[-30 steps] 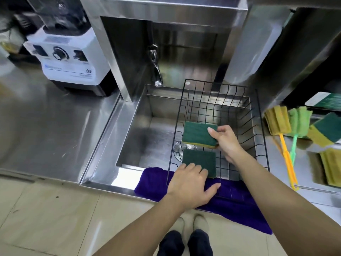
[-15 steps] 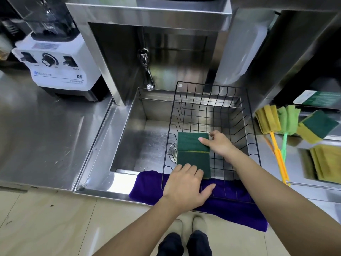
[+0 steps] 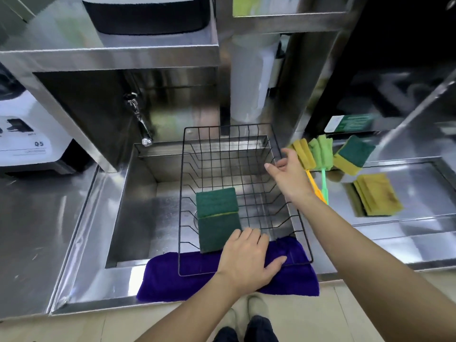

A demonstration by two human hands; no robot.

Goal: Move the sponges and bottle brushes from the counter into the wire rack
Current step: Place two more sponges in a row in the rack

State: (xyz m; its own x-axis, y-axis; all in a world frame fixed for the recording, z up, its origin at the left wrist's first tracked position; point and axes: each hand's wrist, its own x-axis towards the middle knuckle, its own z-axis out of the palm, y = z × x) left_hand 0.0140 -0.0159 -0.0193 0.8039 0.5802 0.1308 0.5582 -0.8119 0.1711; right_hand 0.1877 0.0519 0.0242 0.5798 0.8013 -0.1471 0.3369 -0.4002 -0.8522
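Observation:
A black wire rack (image 3: 232, 154) sits over the sink. Two green sponges lie inside it, one (image 3: 216, 201) behind the other (image 3: 217, 233). My left hand (image 3: 246, 257) rests flat on the rack's front rim, holding nothing. My right hand (image 3: 290, 171) hovers open over the rack's right edge, beside the head of the yellow bottle brush (image 3: 303, 154). A green bottle brush (image 3: 322, 156) lies next to it on the counter. Further right lie a green-and-yellow sponge (image 3: 352, 154) and a yellow sponge (image 3: 376, 195).
A purple cloth (image 3: 172, 280) lies under the rack's front edge. A faucet (image 3: 139, 119) hangs over the steel sink (image 3: 138, 206). A white blender base (image 3: 24, 134) stands at the left. A green-and-white package (image 3: 350, 123) sits behind the sponges.
My right hand let go of the second green sponge in the rack and moved right and up toward the brushes. My left hand stayed on the rack's front rim.

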